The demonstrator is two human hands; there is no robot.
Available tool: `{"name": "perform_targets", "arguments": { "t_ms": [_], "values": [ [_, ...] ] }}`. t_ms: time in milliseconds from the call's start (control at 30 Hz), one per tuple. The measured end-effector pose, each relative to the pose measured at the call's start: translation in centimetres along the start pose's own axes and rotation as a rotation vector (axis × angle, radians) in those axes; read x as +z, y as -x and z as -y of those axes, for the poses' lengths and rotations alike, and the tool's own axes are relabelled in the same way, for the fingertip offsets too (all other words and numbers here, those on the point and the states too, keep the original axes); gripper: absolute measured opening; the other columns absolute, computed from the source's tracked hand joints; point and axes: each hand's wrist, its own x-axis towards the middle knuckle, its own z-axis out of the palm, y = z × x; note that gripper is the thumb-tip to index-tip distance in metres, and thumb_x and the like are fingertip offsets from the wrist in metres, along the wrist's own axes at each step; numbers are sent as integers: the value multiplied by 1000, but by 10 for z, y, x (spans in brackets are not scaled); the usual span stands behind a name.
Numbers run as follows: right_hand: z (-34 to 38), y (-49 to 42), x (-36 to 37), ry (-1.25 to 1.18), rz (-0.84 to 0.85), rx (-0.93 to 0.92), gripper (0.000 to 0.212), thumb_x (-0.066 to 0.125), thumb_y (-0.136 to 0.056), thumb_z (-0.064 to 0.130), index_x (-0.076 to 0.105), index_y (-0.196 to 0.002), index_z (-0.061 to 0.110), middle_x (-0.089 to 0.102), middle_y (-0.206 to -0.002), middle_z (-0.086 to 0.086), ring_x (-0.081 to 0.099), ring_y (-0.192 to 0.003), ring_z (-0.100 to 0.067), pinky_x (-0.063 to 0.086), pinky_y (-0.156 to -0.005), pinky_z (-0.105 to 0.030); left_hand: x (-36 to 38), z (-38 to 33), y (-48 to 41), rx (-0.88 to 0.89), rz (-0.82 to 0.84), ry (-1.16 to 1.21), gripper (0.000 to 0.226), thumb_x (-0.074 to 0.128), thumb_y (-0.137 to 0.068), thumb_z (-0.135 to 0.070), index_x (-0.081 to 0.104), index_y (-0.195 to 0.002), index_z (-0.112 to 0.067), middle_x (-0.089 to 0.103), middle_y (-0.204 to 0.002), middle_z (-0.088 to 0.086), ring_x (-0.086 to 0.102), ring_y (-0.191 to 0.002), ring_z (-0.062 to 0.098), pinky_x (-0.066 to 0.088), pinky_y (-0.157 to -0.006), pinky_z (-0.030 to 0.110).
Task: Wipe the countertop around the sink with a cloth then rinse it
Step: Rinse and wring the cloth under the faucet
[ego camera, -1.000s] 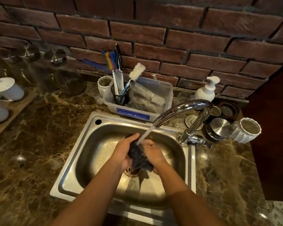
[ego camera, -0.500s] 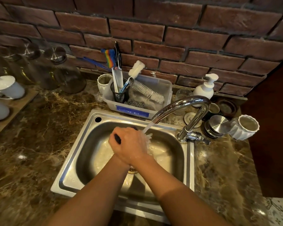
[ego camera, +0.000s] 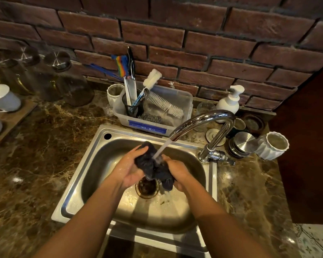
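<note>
While water runs from the faucet point(ego camera: 203, 120) into the sink point(ego camera: 99, 151), the items stand as follows.

- Cloth point(ego camera: 151, 166): dark, wet and bunched. It is held over the sink's basin, above the drain point(ego camera: 146, 187) and directly under the stream point(ego camera: 161, 148).
- Left hand point(ego camera: 129, 170): over the middle of the sink. Its fingers are curled round the cloth's left side, with the thumb on the upper fold.
- Right hand point(ego camera: 179, 172): on the faucet side of the sink. Its fingers are closed round the cloth's lower right part, and a tail of cloth hangs below the hand toward the drain.
- Countertop point(ego camera: 35, 146): brown veined marble, bordering the sink to the left, to the right and behind.
- Plastic bin point(ego camera: 186, 101): just behind the sink's back rim. It holds a black mesh holder point(ego camera: 132, 108) of upright brushes, a white bottle brush point(ego camera: 164, 105) lying across it, and a steel scourer point(ego camera: 149, 117).
- Soap dispenser point(ego camera: 229, 101): white, behind the sink's right rear corner and beyond the faucet's arch.
- Steel lids point(ego camera: 242, 144) and white fluted cup point(ego camera: 272, 146): right of the sink, past the faucet's base, with the cup the farther of the two.
- Glass jars point(ego camera: 67, 84): metal-lidded, behind the sink and well to its left, against the brick wall point(ego camera: 157, 34).
- White cups point(ego camera: 4, 99): far left of the sink.
</note>
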Motion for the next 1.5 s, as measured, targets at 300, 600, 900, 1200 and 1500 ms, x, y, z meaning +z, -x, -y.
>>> {"name": "perform_targets", "arguments": {
  "t_ms": [300, 600, 900, 1200, 1500],
  "values": [
    [17, 23, -21, -494, 225, -85, 19, 67, -92, 9, 68, -111, 10, 73, -109, -20, 70, -95, -32, 60, -73, -40, 3, 11, -11, 32, -68, -168, 32, 49, -102, -7, 64, -127, -19, 72, -120, 16, 69, -111, 34, 56, -92, 50],
    [19, 48, 1, 281, 93, -378, 16, 62, -98, 18, 73, -107, 24, 71, -118, -6, 69, -105, -21, 58, -94, -42, 15, 40, -14, -221, 7, 196, 54, 50, -93, -58, 74, -108, -12, 71, -106, 20, 63, -102, 37, 48, -98, 51],
    [4, 43, -117, 106, -893, -315, 15, 61, -94, 19, 58, -103, 8, 57, -119, -17, 55, -115, -37, 42, -94, -35, 24, 45, -21, -323, 134, 175, 36, 56, -95, -48, 63, -93, -13, 57, -66, -1, 54, -41, 8, 42, -33, 19],
    [24, 31, -130, 243, -745, -120, 41, 47, -103, 30, 60, -125, -3, 61, -129, -23, 57, -118, -38, 45, -90, -37, 23, 35, -29, -206, -26, 172, 49, 63, -85, -59, 71, -108, -16, 62, -97, 12, 59, -84, 25, 45, -84, 37],
    [20, 36, -117, 331, -666, -139, 65, 48, -104, 35, 28, -154, 0, 38, -156, -21, 37, -143, -38, 35, -113, -42, 27, 32, -18, -138, 7, 41, 32, 73, -83, -26, 65, -105, -3, 64, -95, 17, 67, -82, 26, 56, -84, 42]
  ]
}}
